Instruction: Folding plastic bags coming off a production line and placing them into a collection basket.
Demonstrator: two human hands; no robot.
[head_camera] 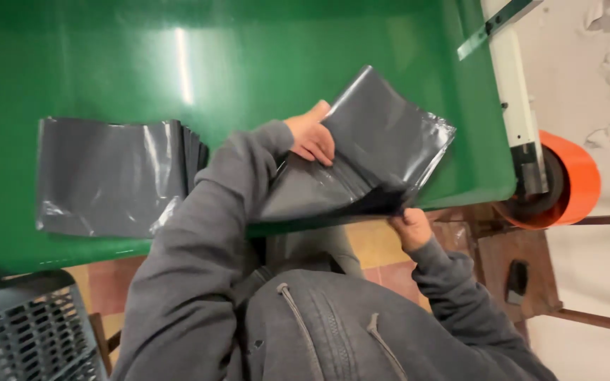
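Grey plastic bags (361,152), a loose bundle, held fanned above the near edge of the green table (248,63).

- Left hand (311,132): fingers curled over the upper edge of the bundle, pinning it.
- Right hand (409,227): fingers closed on the lower corner, where the sheets gather to a point.
- Second stack of grey bags (111,176): flat on the table, to the left, well apart from the held bundle.
- Black crate (33,328): near left, below the table edge.
- Orange tape roll (566,180): on a white stand at the right end.

Step, as judged: squaring or counting the held bundle. The next move calls for steady grip at the corner so no sheet slips.
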